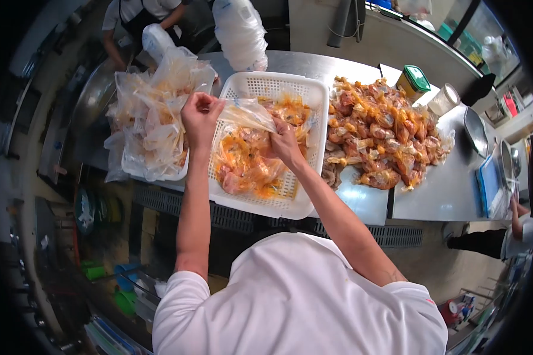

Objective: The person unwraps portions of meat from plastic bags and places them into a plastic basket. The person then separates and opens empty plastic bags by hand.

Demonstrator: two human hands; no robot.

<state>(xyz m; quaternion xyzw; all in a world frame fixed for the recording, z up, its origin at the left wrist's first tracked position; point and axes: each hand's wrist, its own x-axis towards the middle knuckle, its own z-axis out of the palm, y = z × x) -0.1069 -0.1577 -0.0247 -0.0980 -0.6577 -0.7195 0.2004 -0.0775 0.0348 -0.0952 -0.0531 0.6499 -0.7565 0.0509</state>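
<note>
Over a white perforated basket (pixel 318 133), my two hands stretch a clear plastic bag (pixel 246 110) between them. My left hand (pixel 201 115) is closed, pinching one end of the bag above the basket's left rim. On the other side, my right hand (pixel 285 141) has its fingers closed on the bag's plastic near the basket's middle. Below them, bagged pieces of marinated meat (pixel 237 160), orange with sauce, lie in the basket. Whether the stretched bag has meat in it is hard to see.
To the left stands a white tub (pixel 154 176) heaped with plastic bags (pixel 160 118). Knotted meat bags (pixel 391 130) are piled on the steel table (pixel 420 204) at right. Behind are a stack of white containers (pixel 240 35) and a green-lidded tub (pixel 416 80). Other people stand at far left and right.
</note>
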